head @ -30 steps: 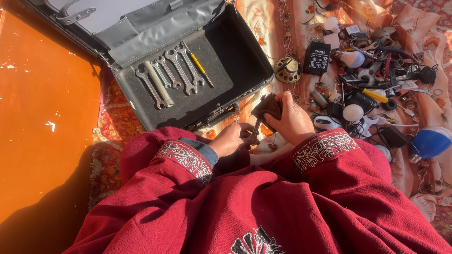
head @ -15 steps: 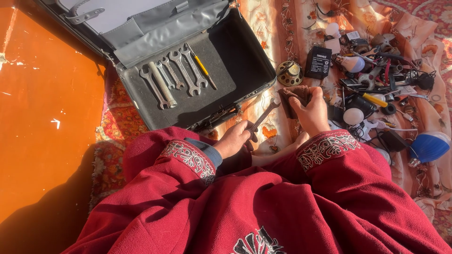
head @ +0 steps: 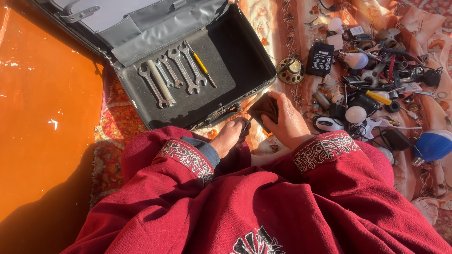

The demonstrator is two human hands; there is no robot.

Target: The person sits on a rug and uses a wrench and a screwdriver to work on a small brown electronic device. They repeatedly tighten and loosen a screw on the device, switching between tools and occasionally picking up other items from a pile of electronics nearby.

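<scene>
My left hand [head: 230, 136] is closed around the end of a metal wrench [head: 247, 123], of which only a short piece shows. Just to the right, my right hand [head: 288, 123] grips a dark brown cloth [head: 263, 107] folded over the rest of the tool. Both hands sit close together above my lap in red sleeves with embroidered cuffs, right in front of the open case [head: 254, 61].
The grey case holds several wrenches [head: 165, 80] and a yellow-handled screwdriver [head: 203, 68]. On the patterned cloth to the right lie a small speaker [head: 290, 70], a black box [head: 320, 59], bulbs [head: 355, 114], cables, tools and a blue object [head: 433, 146]. An orange floor [head: 42, 117] lies to the left.
My right hand slid with the cloth out along the wrench, baring its shaft, then came back close to my left hand. The shaft is covered again.
</scene>
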